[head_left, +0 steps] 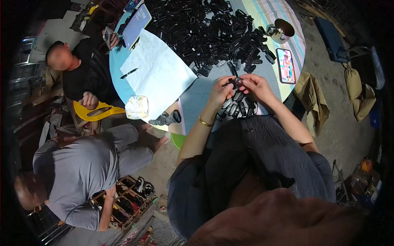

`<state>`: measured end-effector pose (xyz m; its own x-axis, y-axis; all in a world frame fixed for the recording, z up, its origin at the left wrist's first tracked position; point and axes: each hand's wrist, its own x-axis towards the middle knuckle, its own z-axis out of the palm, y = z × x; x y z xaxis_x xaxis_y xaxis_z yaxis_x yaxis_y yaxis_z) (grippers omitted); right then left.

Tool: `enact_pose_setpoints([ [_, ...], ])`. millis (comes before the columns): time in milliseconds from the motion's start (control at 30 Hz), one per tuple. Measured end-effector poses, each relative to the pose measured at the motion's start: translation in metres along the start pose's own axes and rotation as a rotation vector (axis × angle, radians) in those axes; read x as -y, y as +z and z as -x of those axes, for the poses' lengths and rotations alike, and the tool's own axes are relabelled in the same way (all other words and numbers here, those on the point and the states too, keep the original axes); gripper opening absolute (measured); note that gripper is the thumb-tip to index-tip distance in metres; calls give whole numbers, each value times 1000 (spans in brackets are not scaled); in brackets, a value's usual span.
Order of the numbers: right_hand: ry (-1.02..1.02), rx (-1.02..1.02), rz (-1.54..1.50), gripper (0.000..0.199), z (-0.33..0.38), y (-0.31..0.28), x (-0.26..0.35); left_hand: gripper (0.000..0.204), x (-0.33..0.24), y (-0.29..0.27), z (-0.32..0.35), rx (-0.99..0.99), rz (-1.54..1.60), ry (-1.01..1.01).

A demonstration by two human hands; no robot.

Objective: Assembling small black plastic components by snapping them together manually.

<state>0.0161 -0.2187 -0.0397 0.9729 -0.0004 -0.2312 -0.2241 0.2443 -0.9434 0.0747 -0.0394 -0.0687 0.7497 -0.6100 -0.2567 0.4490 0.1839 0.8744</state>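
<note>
Close to the table's near edge, my left hand pinches a small black plastic piece between thumb and fingers. My right hand meets it from the other side, its thumb and fingertips closed on the same piece; the fingers partly hide its exact shape. Just below my hands lies a small group of black and clear-looking elongated pieces. Beyond them a large heap of similar black plastic pieces spreads over the far part of the table.
On the round table are a large white sheet with a pen, a spiral notebook, a metal cup and a lit phone. Two people are at the left, one near a yellow plastic stool. A wooden rack holds shoes.
</note>
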Motion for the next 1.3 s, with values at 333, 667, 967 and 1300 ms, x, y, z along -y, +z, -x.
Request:
enact_pose_setpoints([
  [333, 126, -57, -119, 20, 1, 17, -7, 32, -14, 19, 8, -159, -226, 125],
  [667, -14, -159, 35, 21, 6, 27, -20, 25, 5, 20, 8, -154, 206, 99],
  [967, -35, -39, 536, 22, 2, 26, -22, 23, -6, 11, 12, -99, 17, 141],
  [1300, -91, 210, 1351, 29, -15, -11, -12, 56, 6, -49, -19, -725, -1387, 487],
])
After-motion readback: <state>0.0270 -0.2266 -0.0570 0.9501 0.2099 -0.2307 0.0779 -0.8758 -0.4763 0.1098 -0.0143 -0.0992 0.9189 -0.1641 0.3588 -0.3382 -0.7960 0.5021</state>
